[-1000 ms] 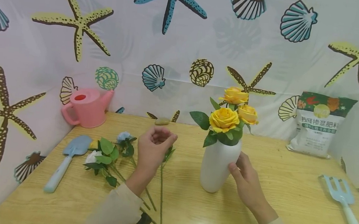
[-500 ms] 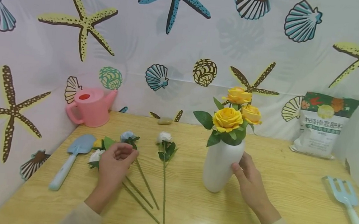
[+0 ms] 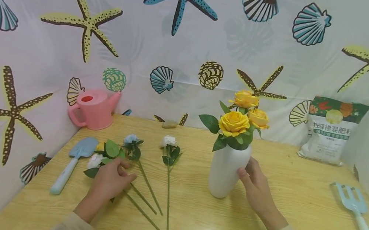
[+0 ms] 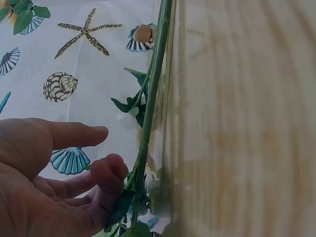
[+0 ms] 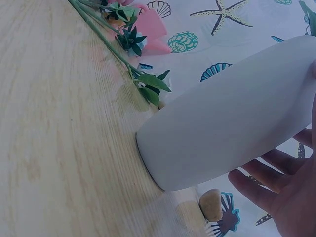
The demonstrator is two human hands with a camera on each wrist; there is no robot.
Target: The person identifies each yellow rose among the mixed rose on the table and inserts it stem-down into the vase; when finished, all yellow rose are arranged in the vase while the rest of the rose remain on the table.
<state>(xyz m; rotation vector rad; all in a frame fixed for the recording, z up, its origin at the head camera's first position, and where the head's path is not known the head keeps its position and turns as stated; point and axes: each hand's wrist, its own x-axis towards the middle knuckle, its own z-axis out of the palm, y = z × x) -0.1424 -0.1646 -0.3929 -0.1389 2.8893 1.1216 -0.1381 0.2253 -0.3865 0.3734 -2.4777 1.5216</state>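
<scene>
My right hand point(image 3: 258, 190) holds the white vase point(image 3: 225, 171) by its right side, thumb in front and fingers behind. The vase stands on the table with several yellow roses point(image 3: 234, 123) in it. Over the flowers lying at the left is my left hand point(image 3: 111, 180), thumb and fingers apart. In the left wrist view its fingertips are beside a green stem point(image 4: 154, 89) and leaves, pinching nothing. Near that hand lie a white rose point(image 3: 94, 161), a yellow flower point(image 3: 100, 146) partly covered by leaves, and a blue flower point(image 3: 131, 139). Another white rose point(image 3: 168, 141) lies between hand and vase.
A pink watering can point(image 3: 96, 111) stands at the back left, with a blue trowel point(image 3: 74, 163) in front of it. On the right are a fertilizer bag point(image 3: 329, 134) and a light-blue hand fork point(image 3: 358, 215). A stone point(image 3: 170, 124) lies at the back edge.
My left hand has moved left and down from above the middle white rose, uncovering it, to the flowers at the left. The right hand stays on the vase.
</scene>
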